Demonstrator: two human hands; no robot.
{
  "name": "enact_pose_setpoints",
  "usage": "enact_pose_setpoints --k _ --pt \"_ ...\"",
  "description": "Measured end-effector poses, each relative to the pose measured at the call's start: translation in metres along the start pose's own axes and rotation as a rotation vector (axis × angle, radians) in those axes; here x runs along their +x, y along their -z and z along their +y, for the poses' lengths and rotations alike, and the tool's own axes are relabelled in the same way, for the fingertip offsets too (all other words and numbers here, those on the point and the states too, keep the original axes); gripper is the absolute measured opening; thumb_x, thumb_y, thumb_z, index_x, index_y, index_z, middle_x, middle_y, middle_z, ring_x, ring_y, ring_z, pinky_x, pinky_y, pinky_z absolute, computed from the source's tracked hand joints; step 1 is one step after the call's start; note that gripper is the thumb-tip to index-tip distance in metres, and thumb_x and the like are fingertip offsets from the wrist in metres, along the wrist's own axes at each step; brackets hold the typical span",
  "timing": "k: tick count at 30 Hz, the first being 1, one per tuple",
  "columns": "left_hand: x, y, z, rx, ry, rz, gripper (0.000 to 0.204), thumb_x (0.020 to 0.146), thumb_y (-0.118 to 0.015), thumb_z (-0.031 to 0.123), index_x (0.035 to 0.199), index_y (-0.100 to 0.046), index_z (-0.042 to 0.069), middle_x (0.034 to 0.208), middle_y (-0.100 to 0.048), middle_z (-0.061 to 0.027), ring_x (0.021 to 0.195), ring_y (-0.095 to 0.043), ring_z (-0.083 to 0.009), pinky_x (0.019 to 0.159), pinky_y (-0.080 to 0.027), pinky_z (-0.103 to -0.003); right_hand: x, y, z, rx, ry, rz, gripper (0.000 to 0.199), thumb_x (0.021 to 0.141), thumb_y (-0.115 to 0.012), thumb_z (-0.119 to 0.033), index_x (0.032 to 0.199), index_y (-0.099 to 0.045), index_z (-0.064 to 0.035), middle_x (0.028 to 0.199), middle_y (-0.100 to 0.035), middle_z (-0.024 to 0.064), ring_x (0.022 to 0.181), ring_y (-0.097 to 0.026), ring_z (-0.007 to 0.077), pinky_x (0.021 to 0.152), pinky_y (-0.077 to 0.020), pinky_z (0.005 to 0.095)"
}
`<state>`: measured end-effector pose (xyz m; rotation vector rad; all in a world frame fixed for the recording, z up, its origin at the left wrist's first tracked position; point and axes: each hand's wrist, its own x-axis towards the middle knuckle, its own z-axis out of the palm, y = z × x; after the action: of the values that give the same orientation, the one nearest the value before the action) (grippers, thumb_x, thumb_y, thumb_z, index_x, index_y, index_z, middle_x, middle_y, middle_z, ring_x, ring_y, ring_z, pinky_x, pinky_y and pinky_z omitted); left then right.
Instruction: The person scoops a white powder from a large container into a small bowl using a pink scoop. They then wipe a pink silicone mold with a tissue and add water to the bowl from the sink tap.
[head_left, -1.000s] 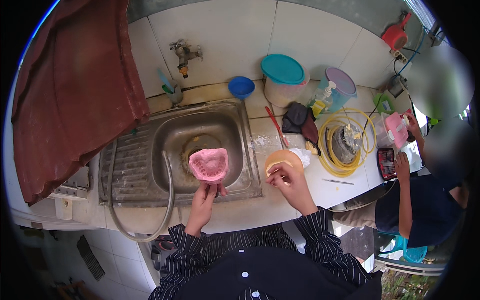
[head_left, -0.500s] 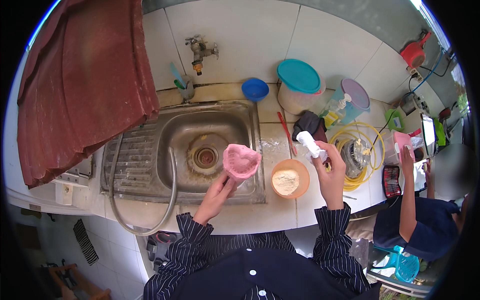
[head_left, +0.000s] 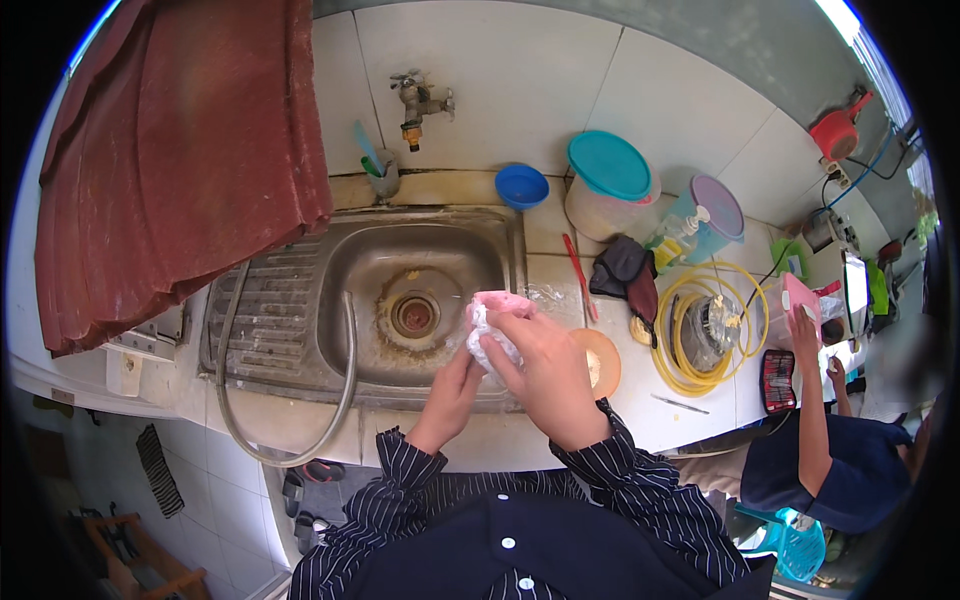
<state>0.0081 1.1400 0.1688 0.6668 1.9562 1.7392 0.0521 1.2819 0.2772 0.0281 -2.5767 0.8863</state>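
Note:
My left hand (head_left: pixel 450 402) grips a pink dental mould (head_left: pixel 503 299) from below, over the sink's right edge. My right hand (head_left: pixel 552 372) is closed on a crumpled white tissue (head_left: pixel 491 340) and presses it against the mould's near side. The fingers of both hands meet there and hide most of the mould. Just right of my right hand stands a peach bowl (head_left: pixel 608 362) of pale powder, partly covered by that hand.
A steel sink (head_left: pixel 510 270) has a grey hose (head_left: pixel 352 370) over its front. Beyond are a tap (head_left: pixel 412 105), blue bowl (head_left: pixel 522 186) and teal-lidded tub (head_left: pixel 609 165). Rightward lie a red stick (head_left: pixel 578 275), dark cloth (head_left: pixel 620 270), yellow hose (head_left: pixel 670 350) and a co-worker's arm (head_left: pixel 815 400).
My right hand has moved left with the tissue, from above the counter to the mould, and now presses against it. The mould has turned and is mostly covered.

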Motion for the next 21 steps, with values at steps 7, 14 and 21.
enact_pose_setpoints --k 7,14,21 --pt "0.0 -0.001 -0.006 0.07 -0.056 0.032 0.039 0.096 -0.041 0.009 0.133 -0.042 -0.003 0.12 -0.059 -0.025 0.114 -0.057 -0.0363 0.094 -0.043 -0.038 -0.013 0.0 -0.019 -0.213 -0.018 -0.12 0.035 0.087 -0.061 -0.019 0.12 -0.058 -0.0068 0.088 -0.054 0.0083 0.087 -0.052 0.026 0.075 -0.0383 0.0373" --pt "0.003 -0.001 -0.004 -0.063 -0.059 0.103 0.034 0.1 -0.042 0.019 0.127 -0.046 -0.001 0.105 -0.06 -0.01 0.096 -0.057 -0.0174 0.084 -0.045 -0.03 -0.013 0.005 -0.009 0.162 -0.145 -0.123 0.034 0.09 -0.058 -0.017 0.123 -0.057 -0.005 0.097 -0.059 0.0074 0.092 -0.056 0.0202 0.078 -0.0404 0.0333" --pt "0.005 0.005 0.003 -0.254 0.049 0.109 0.031 0.102 -0.043 0.028 0.116 -0.05 0.001 0.087 -0.053 -0.0018 0.077 -0.046 -0.0073 0.072 -0.04 -0.023 -0.017 0.054 0.009 0.696 -0.411 0.332 0.027 0.091 -0.057 -0.014 0.113 -0.06 0.0014 0.1 -0.063 0.0115 0.092 -0.06 0.0174 0.081 -0.0439 0.0274"
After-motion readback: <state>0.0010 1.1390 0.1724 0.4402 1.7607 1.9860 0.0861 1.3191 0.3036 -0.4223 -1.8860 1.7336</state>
